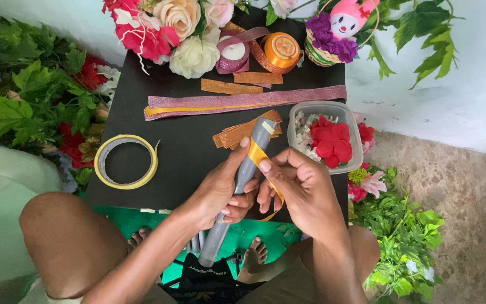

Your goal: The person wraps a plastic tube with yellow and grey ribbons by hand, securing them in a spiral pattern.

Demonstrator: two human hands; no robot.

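Lower centre of the frame: bare knees and feet of a seated person, green mat under the feet, so the low black table (187, 152) sits right at working height

Left hand (220, 194), just above the knees: fist wrapped round the middle of a grey tube (242, 186), thumb pressed up along it near the yellow ribbon (257, 153). Tube slants from lower centre up toward mid-frame, its lower end hanging off the table edge between the legs; held this way its upper part faces the other hand

Right hand (302, 188), touching the tube from the right: forefinger tip and thumb pinch the yellow ribbon against the tube, ribbon tail looping down behind the palm. Looks like the thumb of one hand anchors the strip while the other lays it on

Just behind the tube's top: a fan of short gold glitter strips (237, 134), cut pieces kept within reach

Left of centre: a flat ring of yellow tape (126, 161), lying well apart from both hands

Right of centre: a clear plastic tub (324, 135) with red fabric petals and pale bits, near the right hand

Further up: long pink and gold glitter ribbons (243, 101) laid across the table, two short gold pieces above them

Top of frame: an orange ribbon spool (281, 49), a mauve one, artificial roses (181, 28), a small basket with a pink doll (344, 22). Green fake foliage (23, 101) banks both sides
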